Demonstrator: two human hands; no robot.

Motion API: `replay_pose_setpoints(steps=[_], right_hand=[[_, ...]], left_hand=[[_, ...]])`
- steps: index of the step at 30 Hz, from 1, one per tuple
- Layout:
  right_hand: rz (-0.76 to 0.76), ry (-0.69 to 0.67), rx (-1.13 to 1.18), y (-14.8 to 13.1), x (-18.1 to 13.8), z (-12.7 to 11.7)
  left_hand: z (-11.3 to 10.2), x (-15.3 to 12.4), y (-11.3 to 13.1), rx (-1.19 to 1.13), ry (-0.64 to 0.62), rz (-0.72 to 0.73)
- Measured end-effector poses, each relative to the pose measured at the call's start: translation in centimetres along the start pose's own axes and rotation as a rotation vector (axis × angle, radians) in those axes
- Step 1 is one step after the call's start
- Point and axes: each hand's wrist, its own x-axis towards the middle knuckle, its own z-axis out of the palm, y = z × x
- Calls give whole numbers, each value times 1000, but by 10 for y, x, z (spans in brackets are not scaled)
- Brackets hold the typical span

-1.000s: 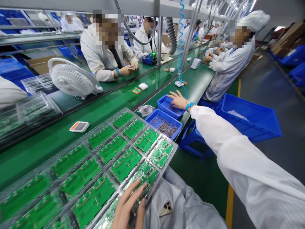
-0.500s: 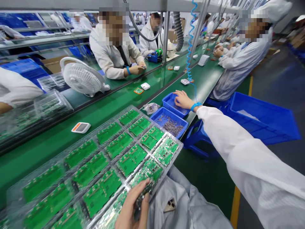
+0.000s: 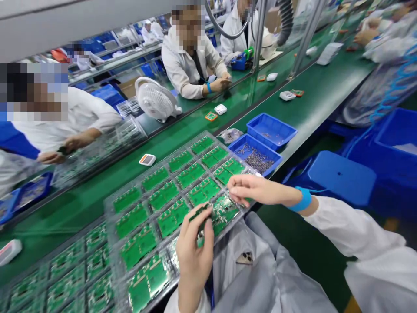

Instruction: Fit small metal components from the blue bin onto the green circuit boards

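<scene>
Green circuit board (image 3: 202, 212) sat pinched in the left grip (image 3: 194, 248), thumb and fingers pressed together on it, with part of the board hidden behind them. It was tilted up, just above the tray, and its long axis ran roughly crosswise to the left forearm, though the fingers made that hard to judge. Just beyond it, on the right, a populated board (image 3: 225, 208) lay in a pocket of a clear plastic tray (image 3: 109, 208). The right grip (image 3: 257, 191) reached in from the right, fingers curled and close together, with the fingertips over that board's upper edge. I could not tell whether they touched it or pinched anything. That grip was the nearer to the lying board, and the left one was nearer the person's grey smock (image 3: 273, 274).

The tray was glossy, moulded into ridged rows of pockets, each holding a matt green board. It rested on the green tabletop (image 3: 312, 91). Ahead of the right grip stood a shallow blue plastic bin (image 3: 272, 161), heaped with small metal screws (image 3: 257, 160). A blue wrist strap (image 3: 304, 200) circled the right wrist, above a white sleeve (image 3: 352, 230).
</scene>
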Motion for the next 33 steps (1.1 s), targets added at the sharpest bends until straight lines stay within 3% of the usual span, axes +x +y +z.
replay_pose_setpoints(steps=[3,6,8,14,18,23,33], right_hand=[[57,-126,110,6,-4,31],[92,-176,188,15,-7,45],[86,-182,224,19,-9,50],[82,-137,261,25,-15,65],[64,-3,262,26,-16,79],[-27,168,182,27,-14,90],[-182,264,-32,26,-12,97]], left_hand=[[1,5,4,43,-81,63],[0,5,7,39,-220,115],[-2,3,8,22,-250,131],[-4,-4,10,-61,-179,143],[-4,-6,8,-69,-46,159],[-5,-6,7,-55,29,169],[-11,-6,7,-153,19,118]])
